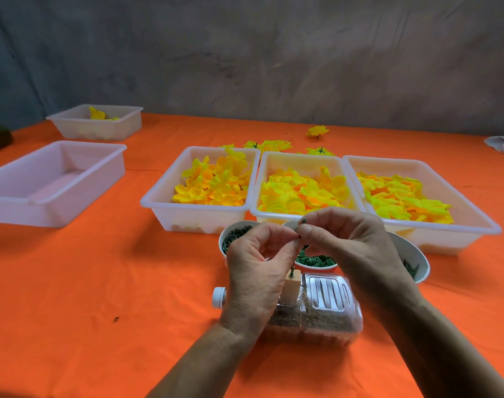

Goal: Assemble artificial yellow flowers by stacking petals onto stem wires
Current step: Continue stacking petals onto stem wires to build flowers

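Observation:
My left hand (256, 265) and my right hand (348, 239) meet above three paper cups, and both pinch one small green stem piece (301, 225) between fingertips. Behind them stand three white trays of yellow petals: the left tray (199, 214), the middle tray (302, 159) and the right tray (445, 237). The left cup (235, 234) holds dark green stems, the middle cup (316, 261) green rings, the right cup (414, 259) dark green pieces. Under my hands lies a clear plastic bottle (325, 308) filled with grain, bearing a wooden block (291, 288) with an upright pin.
An empty white tray (52, 182) sits at the left, and another tray (98, 122) with a few yellow pieces stands far left at the back. Finished yellow flowers (316, 132) lie behind the petal trays. The orange cloth (101, 311) covers the table. A white object (503, 143) lies at the right edge.

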Demonstrator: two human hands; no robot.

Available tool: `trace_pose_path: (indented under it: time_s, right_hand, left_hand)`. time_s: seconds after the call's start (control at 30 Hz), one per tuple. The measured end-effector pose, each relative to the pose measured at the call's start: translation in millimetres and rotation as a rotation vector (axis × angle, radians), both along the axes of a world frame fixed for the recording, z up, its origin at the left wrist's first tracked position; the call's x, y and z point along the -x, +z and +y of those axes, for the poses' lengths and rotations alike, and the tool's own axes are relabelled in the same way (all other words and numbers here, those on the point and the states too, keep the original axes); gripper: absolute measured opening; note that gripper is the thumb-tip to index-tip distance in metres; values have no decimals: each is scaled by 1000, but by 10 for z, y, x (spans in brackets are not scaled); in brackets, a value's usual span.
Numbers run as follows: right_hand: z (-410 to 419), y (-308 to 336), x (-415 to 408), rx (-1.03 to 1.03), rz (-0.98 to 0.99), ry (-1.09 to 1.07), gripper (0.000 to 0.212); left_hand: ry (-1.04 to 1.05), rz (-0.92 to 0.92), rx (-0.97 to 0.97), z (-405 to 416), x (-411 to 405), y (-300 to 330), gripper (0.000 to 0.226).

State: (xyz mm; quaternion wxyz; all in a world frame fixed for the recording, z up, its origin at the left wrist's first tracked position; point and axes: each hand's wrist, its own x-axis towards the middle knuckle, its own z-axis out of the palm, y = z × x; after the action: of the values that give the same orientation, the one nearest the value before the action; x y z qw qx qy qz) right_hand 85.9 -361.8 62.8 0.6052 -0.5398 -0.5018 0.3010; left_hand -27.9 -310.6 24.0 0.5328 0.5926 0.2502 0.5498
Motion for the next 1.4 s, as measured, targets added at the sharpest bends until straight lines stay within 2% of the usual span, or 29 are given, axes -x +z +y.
trace_pose_path:
  time_s: [0.1, 0.23, 0.43, 0.57, 0.67, 0.73, 0.8, 0.93, 1.03, 1.1, 1.17, 1.27, 1.4]
  right_hand:
    - [25, -5, -60, 126, 223, 68, 15]
    - [47, -13, -112, 199, 391, 166, 14]
    - [73, -27, -115, 190, 386, 171, 14]
    - [72, -16, -85, 143, 254, 98, 15]
    - [46, 25, -72, 73, 5, 66, 3]
    - [45, 39, -69, 39, -176, 35, 6]
    - [46, 45, -63, 35, -267, 8, 10]
    - [13, 32, -57, 25, -313, 24, 11]
    - [-8, 16, -47, 19, -279, 28, 10]
    - [-9, 16, -24, 12, -296, 13, 11]
    - [2, 32, -11, -33, -424, -44, 14]
    - [31, 7, -16, -57, -627, -117, 26]
    - [-8, -240, -19, 75, -583, -54, 27]
  left_hand:
    - [2, 3, 5, 4, -7, -3, 13]
    - [-12, 0, 10, 5, 0, 13, 11]
    - [-8, 8, 27, 23, -7, 4, 11]
    - [-9, 21, 19, 34, 0, -10, 9]
    - [-11, 29, 15, 27, 4, 2, 8]
    - [-1, 32, 18, 21, 0, 8, 8]
    - [9, 29, 20, 16, 0, 11, 11]
    - [0, 49, 1, -2, 30, 1, 9]
    - [36, 83, -25, 11, 63, -36, 18]
    - [21, 47, -11, 8, 88, -27, 9]
    - [-9, 12, 4, 4, 106, -4, 13]
    - [-36, 15, -28, 6, 110, 17, 4]
    - [-23, 49, -37, 16, 102, -13, 7]
